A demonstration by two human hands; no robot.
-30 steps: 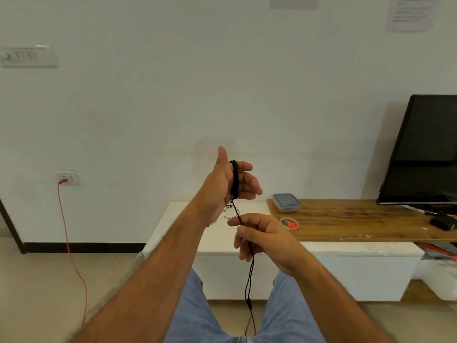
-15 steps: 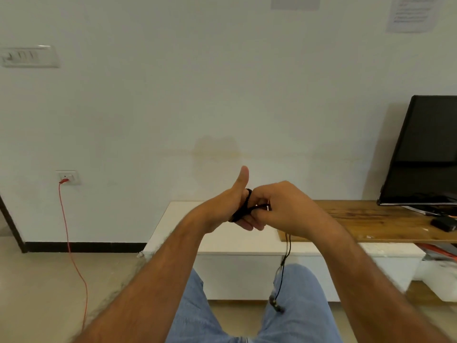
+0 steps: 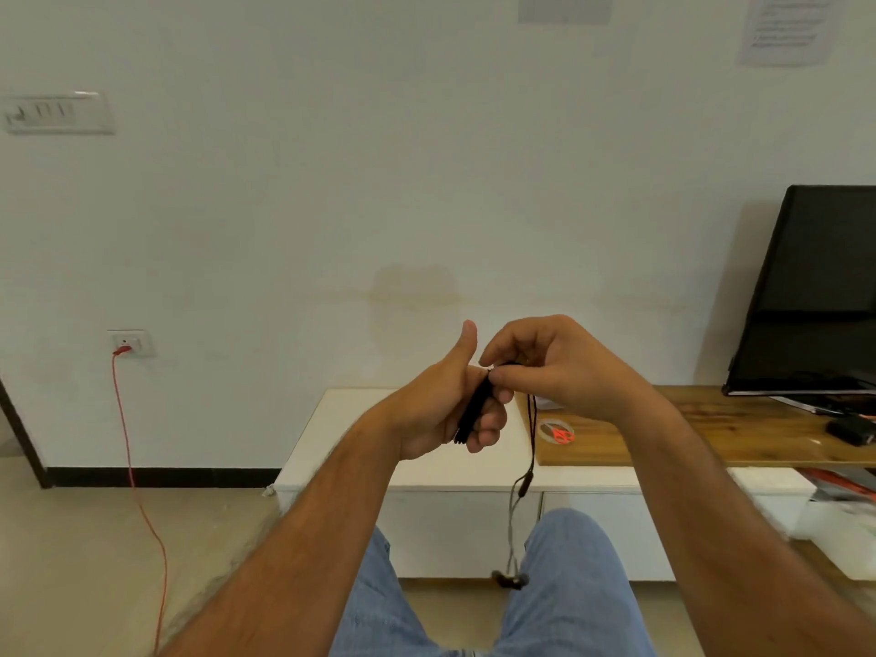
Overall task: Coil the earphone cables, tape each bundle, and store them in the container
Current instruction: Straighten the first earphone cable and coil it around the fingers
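Note:
A black earphone cable [image 3: 474,410] is wound in a coil round the fingers of my left hand [image 3: 445,410], whose thumb points up. My right hand [image 3: 550,367] pinches the cable just right of the coil, at the top of my left fingers. The loose end [image 3: 526,486] hangs down from my right hand, with the earbuds [image 3: 509,579] dangling between my knees. A roll of clear tape [image 3: 554,431] lies on the wooden top behind. My right hand hides the container.
A low white cabinet [image 3: 360,467] stands in front of me, with a wooden board [image 3: 739,433] on its right part. A black monitor [image 3: 815,296] and a small black box [image 3: 851,430] sit at the right. A red cord [image 3: 137,476] hangs from a wall socket at left.
My right hand has risen from below the coil to the top of my left fingers, carrying the cable over them. The hanging end has become shorter and swung right.

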